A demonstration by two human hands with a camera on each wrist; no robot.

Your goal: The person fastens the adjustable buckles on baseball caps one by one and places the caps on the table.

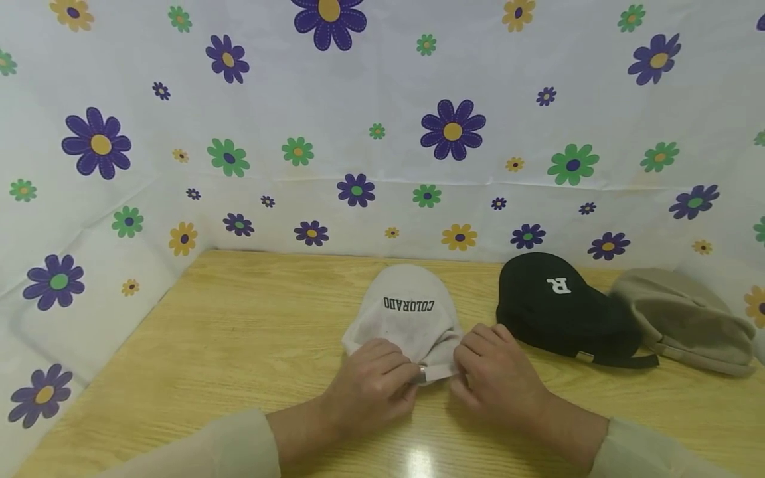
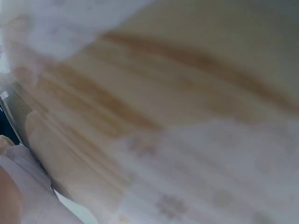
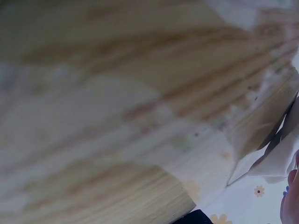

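A light grey baseball cap (image 1: 402,325) with "COLORADO" in dark letters, upside down from here, lies on the wooden table in the head view. Its back strap (image 1: 441,372) and small metal buckle (image 1: 422,374) face me. My left hand (image 1: 372,385) pinches the cap's rear edge beside the buckle. On the other side, my right hand (image 1: 501,372) grips the strap's end with bent fingers. Folds crease the fabric near the right hand. Only slivers of pale cap fabric (image 2: 32,186) and of the right hand (image 3: 290,200) show at the wrist views' edges.
A black cap (image 1: 538,312) with a white R stands right of the grey one. Against it, farther right, lies a khaki cap (image 1: 687,312). Bare wooden table (image 1: 257,318) extends to the left. A flower-printed cloth (image 1: 370,86) rises behind the table and at its left.
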